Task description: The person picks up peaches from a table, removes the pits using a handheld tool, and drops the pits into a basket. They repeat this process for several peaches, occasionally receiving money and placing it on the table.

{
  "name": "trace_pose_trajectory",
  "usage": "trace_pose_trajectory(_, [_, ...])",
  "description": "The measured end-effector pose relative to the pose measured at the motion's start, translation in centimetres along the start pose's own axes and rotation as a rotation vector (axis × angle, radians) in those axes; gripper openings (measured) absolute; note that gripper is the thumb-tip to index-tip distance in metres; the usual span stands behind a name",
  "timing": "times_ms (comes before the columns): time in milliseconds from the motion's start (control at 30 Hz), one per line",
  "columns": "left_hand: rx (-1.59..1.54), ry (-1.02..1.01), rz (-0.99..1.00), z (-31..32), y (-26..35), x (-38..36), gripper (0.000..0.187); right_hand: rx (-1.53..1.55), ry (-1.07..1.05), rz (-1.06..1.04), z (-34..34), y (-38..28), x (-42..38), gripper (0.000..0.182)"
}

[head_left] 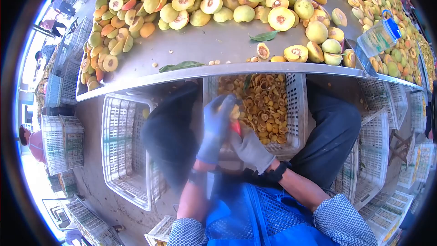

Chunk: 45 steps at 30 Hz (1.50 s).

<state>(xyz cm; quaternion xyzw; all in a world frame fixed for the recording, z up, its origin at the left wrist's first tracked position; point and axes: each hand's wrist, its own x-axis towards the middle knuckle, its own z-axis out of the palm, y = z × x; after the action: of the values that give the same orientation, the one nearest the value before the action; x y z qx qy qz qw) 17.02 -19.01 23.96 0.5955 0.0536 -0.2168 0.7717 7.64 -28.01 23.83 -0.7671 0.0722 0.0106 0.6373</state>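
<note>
Both gloved hands are together over a white crate [297,109] of fruit pieces [265,105] between the knees. My left hand [217,123], in a blurred grey-blue glove, is closed around a yellow fruit [235,112]. My right hand [250,148], in a pale grey glove, is wrapped round a red-handled tool [236,127] touching the fruit; its working end is hidden. Halved fruits [243,13] lie heaped on the metal table [200,43] ahead, with a green leaf [182,65] near its front edge.
An open white crate [125,146] stands left of the legs, and stacked crates [373,155] stand at the right. A clear bottle with a blue cap [380,36] lies on the table's right side. Other people [34,143] are at the far left.
</note>
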Motion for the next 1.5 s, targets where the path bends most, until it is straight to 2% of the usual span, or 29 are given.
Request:
trace_pose_trajectory(67, [0.097,0.003,0.007,-0.6,-0.9,0.1,0.019,0.04,-0.054,0.043,-0.5,-0.8,0.0,0.029])
trace_pose_trajectory(100, [0.097,0.007,0.002,-0.4,-0.6,-0.2,0.019,0.181,-0.133,0.265,-0.8,-1.6,0.1,0.028])
trace_pose_trajectory(133, [0.183,-0.011,0.127,-0.2,0.0,-0.5,0.02,0.321,-0.211,0.484,-0.9,-2.0,0.2,0.028])
trace_pose_trajectory(167, [0.269,-0.03,0.254,0.1,0.5,-0.6,0.021,0.321,-0.214,0.483,-0.6,-1.8,0.3,0.028])
trace_pose_trajectory(233, [0.239,-0.039,0.22,0.3,0.7,-0.5,0.021,0.164,-0.026,0.007,0.1,-0.7,-0.1,0.028])
trace_pose_trajectory(300, [0.21,-0.058,0.186,0.4,0.5,-0.6,0.02,0.051,0.003,0.004,0.5,0.8,-0.3,0.029])
trace_pose_trajectory(367, [0.251,0.007,0.149,0.4,-0.3,-0.5,0.019,-0.066,0.037,-0.003,0.4,1.8,-0.4,0.031])
trace_pose_trajectory(400, [0.251,0.003,0.143,0.5,-0.3,-0.7,0.019,0.082,-0.016,0.058,0.4,1.3,-0.5,0.033])
trace_pose_trajectory(433, [0.282,-0.018,0.221,0.7,-0.1,-0.9,0.019,0.23,-0.074,0.118,0.3,0.7,-0.5,0.035])
trace_pose_trajectory(467, [0.313,-0.037,0.301,0.7,0.1,-1.0,0.02,0.231,-0.078,0.12,-0.1,0.0,-0.6,0.035])
trace_pose_trajectory(533, [0.234,-0.085,0.235,0.5,0.5,-0.9,0.02,0.252,-0.214,0.412,-1.2,-2.5,-0.5,0.037])
trace_pose_trajectory(633, [0.078,-0.185,0.143,0.0,0.5,-0.7,0.02,0.397,-0.218,0.492,-1.1,-2.5,-0.7,0.04])
trace_pose_trajectory(800, [-0.053,-0.327,0.047,-0.4,0.5,-0.3,0.019,0.473,-0.194,0.477,-0.9,-3.0,-1.4,0.034])
trace_pose_trajectory(867, [0.006,-0.194,0.109,-0.2,-0.3,-0.4,0.018,0.453,-0.181,0.467,-0.8,-3.1,-1.3,0.034])
trace_pose_trajectory(900, [0.013,-0.195,0.111,0.0,-0.2,-0.5,0.018,0.505,-0.189,0.52,-1.0,-3.2,-1.1,0.034])
trace_pose_trajectory(967, [0.255,-0.12,0.347,0.4,0.2,-0.9,0.016,0.559,-0.198,0.576,-1.2,-3.7,-1.2,0.034])
trace_pose_trajectory(1033, [0.209,-0.186,0.317,0.1,0.5,-0.6,0.019,0.484,-0.225,0.47,-1.3,-4.3,-1.2,0.035])
trace_pose_trajectory(1100, [-0.172,-0.377,0.06,-0.5,0.1,-0.3,0.026,0.436,-0.194,0.454,-1.0,-3.9,-1.4,0.035])
trace_pose_trajectory(1167, [-0.117,-0.366,0.066,-0.5,0.2,-0.4,0.029,0.391,-0.16,0.437,-0.9,-4.1,-1.5,0.036])
trace_pose_trajectory(1233, [-0.056,-0.361,0.077,-0.2,0.8,-0.5,0.032,0.718,-0.279,0.622,-1.6,-5.0,-1.5,0.038])
trace_pose_trajectory(1267, [-0.048,-0.377,0.082,-0.2,1.1,-0.7,0.032,0.722,-0.279,0.62,-1.8,-5.2,-1.6,0.038])
trace_pose_trajectory(1333, [-0.038,-0.394,0.086,-0.1,1.1,-0.9,0.031,0.921,-0.333,0.699,-2.0,-5.4,-1.9,0.041])
trace_pose_trajectory(1433, [-0.067,-0.442,0.077,0.0,0.9,-0.9,0.032,0.943,-0.362,0.697,-2.0,-5.5,-2.0,0.041])
trace_pose_trajectory(1467, [-0.045,-0.386,0.104,0.2,0.8,-1.1,0.033,0.945,-0.361,0.698,-1.7,-5.2,-2.0,0.041])
trace_pose_trajectory(1500, [-0.022,-0.335,0.131,0.4,0.8,-1.2,0.034,0.726,-0.29,0.591,-1.2,-4.7,-1.9,0.04])
